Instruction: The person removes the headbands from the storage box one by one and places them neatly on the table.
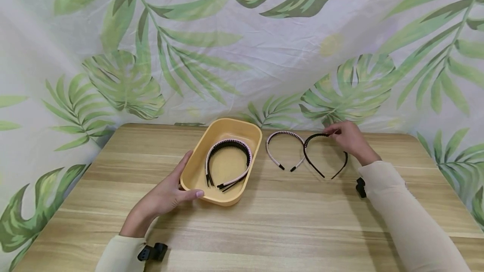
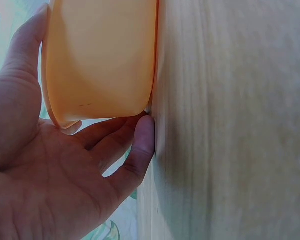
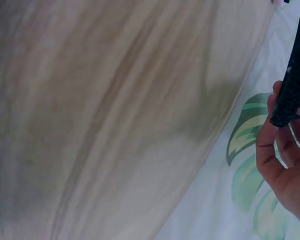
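Note:
My left hand [image 1: 166,198] holds the near left corner of a yellow plastic bin [image 1: 228,165], its thumb over the rim and the fingers along the outer side. Inside the bin lie several headbands, a pale pink one [image 1: 206,165] on top and black ones [image 1: 227,145] beneath. My right hand [image 1: 349,139] pinches a black headband [image 1: 305,148] at the top right of its curve; in the right wrist view the band [image 3: 292,80] rises from the fingertips. Just left of it, a pale pink headband [image 1: 267,147] with dark teeth lies on the table, overlapped by the black one in the head view.
The wood-grain table [image 1: 287,226] extends in front of the bin and to both sides. Along its back edge hangs a white cloth [image 1: 264,74] printed with green leaves. A black wrist-camera mount [image 1: 153,252] is by the left sleeve.

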### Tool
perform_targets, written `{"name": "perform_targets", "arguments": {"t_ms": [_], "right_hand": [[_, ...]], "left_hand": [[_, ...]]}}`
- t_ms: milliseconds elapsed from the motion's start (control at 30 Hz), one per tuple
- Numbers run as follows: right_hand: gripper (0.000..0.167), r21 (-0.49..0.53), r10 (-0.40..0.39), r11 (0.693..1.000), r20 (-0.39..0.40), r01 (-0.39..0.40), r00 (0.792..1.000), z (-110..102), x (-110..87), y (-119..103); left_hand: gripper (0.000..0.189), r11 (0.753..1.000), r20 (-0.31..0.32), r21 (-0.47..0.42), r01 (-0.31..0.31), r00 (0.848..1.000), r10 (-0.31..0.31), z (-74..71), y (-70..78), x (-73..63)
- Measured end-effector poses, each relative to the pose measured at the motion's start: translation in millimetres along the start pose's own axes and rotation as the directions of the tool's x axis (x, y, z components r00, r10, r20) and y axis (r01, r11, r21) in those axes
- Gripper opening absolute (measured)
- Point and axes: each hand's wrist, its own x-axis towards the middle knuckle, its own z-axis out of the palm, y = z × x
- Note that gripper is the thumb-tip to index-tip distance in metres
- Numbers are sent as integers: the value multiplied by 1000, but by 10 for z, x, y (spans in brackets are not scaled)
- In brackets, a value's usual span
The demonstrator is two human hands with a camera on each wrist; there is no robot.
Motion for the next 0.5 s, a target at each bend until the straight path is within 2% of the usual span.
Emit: {"name": "perform_targets", "arguments": {"t_ms": [500], "right_hand": [[28, -3, 32, 999, 5, -32, 999, -13, 18, 151]], "left_hand": [[123, 1000, 6, -3, -1, 1000, 1, -1, 2, 2]]}}
